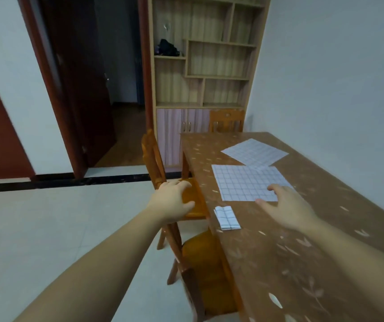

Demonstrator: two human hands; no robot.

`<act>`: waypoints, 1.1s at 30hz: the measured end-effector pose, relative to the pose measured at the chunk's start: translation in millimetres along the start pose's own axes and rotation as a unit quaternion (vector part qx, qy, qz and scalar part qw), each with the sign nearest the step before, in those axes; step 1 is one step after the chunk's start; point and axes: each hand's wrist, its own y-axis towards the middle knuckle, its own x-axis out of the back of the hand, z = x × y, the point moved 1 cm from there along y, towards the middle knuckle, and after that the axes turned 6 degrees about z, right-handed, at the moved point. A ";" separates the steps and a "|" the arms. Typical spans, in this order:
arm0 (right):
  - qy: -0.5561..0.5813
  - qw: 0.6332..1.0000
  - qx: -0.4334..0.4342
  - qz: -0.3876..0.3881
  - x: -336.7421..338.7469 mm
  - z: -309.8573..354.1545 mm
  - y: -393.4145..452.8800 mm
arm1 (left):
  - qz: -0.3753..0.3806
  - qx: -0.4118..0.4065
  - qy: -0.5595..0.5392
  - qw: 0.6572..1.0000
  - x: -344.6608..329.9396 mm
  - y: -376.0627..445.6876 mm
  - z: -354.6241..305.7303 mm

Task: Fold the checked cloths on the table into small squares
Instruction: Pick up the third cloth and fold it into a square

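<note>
Two white checked cloths lie spread flat on the brown table [307,247]: a near cloth [244,182] and a far cloth [255,151] turned at an angle behind it. A small folded checked cloth [227,217] sits near the table's left edge. My right hand [286,206] hovers with spread fingers over the near cloth's right front corner and holds nothing. Out over the chair seat left of the table, my left hand [174,201] is stretched with loosely curved fingers, holding nothing.
Two wooden chairs stand along the table's left side, one [156,159] under my left hand and one [200,263] nearer. A third chair [227,120] is at the far end. A shelf cabinet [200,66] and an open doorway [116,89] lie beyond.
</note>
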 end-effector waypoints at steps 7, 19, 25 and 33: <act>0.027 0.999 -0.039 0.005 -64.4 55.9 83.6 | 0.051 -0.032 0.030 0.998 11.8 89.4 63.3; 0.130 0.975 -0.179 -0.002 -115.3 117.1 239.6 | 0.135 -0.163 0.083 0.974 35.5 302.7 141.8; 0.125 0.957 -0.255 -0.065 -103.1 142.5 274.1 | 0.169 -0.256 0.082 0.948 47.5 396.4 162.3; 0.090 0.914 -0.382 -0.099 -97.2 198.4 293.8 | 0.180 -0.373 0.063 0.908 67.9 498.6 180.7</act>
